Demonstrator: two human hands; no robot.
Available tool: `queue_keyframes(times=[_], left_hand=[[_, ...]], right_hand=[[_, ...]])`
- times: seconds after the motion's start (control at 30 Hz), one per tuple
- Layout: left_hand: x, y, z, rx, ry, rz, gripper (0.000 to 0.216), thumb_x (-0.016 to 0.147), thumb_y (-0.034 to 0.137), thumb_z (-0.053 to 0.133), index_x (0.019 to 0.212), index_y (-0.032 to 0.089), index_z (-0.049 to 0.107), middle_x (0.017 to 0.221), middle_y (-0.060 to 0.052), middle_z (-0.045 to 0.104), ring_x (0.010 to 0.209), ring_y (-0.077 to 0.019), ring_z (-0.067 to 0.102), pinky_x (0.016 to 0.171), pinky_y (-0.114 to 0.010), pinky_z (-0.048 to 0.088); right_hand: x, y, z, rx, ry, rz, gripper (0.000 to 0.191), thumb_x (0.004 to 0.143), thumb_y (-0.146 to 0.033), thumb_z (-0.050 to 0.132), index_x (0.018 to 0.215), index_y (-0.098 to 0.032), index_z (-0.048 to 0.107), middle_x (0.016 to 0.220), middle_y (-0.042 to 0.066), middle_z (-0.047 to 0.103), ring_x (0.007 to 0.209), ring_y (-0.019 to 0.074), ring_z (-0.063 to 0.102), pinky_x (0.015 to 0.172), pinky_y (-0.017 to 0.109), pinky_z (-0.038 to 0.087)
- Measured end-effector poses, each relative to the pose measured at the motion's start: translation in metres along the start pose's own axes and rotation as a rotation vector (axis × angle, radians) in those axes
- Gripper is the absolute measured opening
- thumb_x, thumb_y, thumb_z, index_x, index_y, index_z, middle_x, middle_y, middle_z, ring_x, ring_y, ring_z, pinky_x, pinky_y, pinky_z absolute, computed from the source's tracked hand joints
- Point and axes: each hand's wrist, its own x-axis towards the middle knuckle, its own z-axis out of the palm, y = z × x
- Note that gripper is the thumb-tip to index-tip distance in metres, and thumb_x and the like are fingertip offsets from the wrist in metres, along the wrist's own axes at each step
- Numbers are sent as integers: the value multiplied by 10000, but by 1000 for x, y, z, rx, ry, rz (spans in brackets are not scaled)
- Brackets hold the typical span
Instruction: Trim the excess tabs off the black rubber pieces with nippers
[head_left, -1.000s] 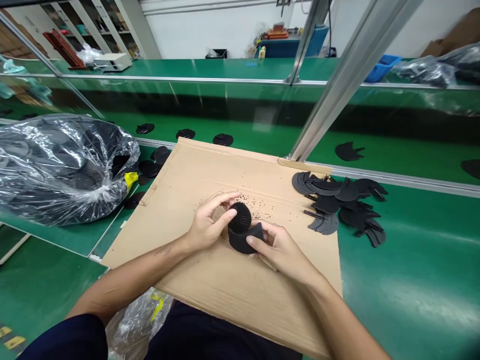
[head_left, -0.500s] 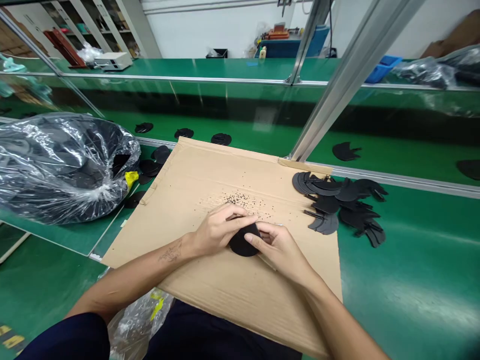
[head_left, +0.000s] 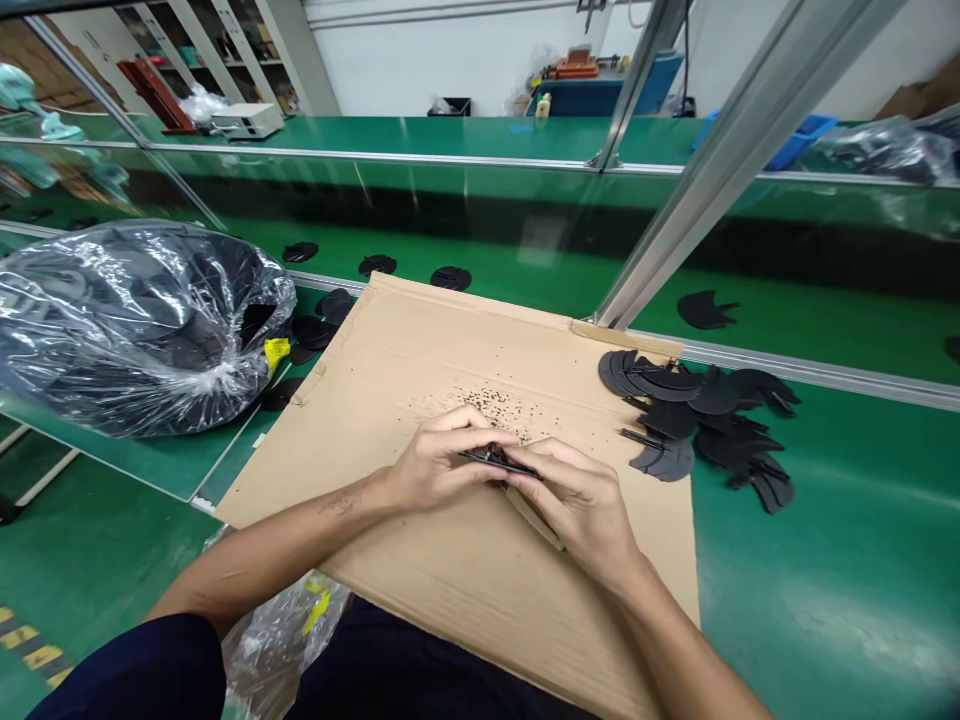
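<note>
Pinching a black piece (head_left: 496,459) between both hands, above the cardboard (head_left: 442,580).
Your left hand (head_left: 442,460) grips its left end and your right hand (head_left: 581,490) its right — you hold it nearly edge-on, thumbs on the near side. Dark crumbs (head_left: 491,402) lie scattered just beyond your fingers; a pile (head_left: 660,385) straddles the cardboard's right edge — and a plastic bag (head_left: 135,330) sits at left.

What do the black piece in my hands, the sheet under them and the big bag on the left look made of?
Black piece: perhaps plastic, since it's dark with small glints, but it's largely hidden. Sheet: apparently cardboard, matte tan with creases. Bag: clear plastic film, glossy, wrinkled and see-through.
</note>
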Motion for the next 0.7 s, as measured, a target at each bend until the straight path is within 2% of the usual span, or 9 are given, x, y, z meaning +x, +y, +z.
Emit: queue_keyframes(times=[0.2,0.4,0.7], left_hand=[[1,2,0,-67,5,41,237,885,239,744,1119,218,772,852,-50,705,745,-120,640,659,-237,545],[2,4,-4,-73,-33,36,390,851,362,777,1215,226,745,916,-71,688,796,-141,647,677,-262,561],[-3,7,-1,21,44,162,177,901,262,730,1057,184,760,867,-59,720,767,-130,663,682,-262,559]], right_hand=[[-2,5,-4,-85,-15,-114,285,951,-173,631,1193,-245,763,951,87,752,790,182,719,660,298,601],[-4,5,-1,-67,15,-168,351,951,-133,616,1251,-274,731,1023,77,759,855,177,733,715,309,622],[-5,4,3,-26,1,-170,283,947,-128,623,1175,-229,756,958,83,742,827,171,725,685,289,609]])
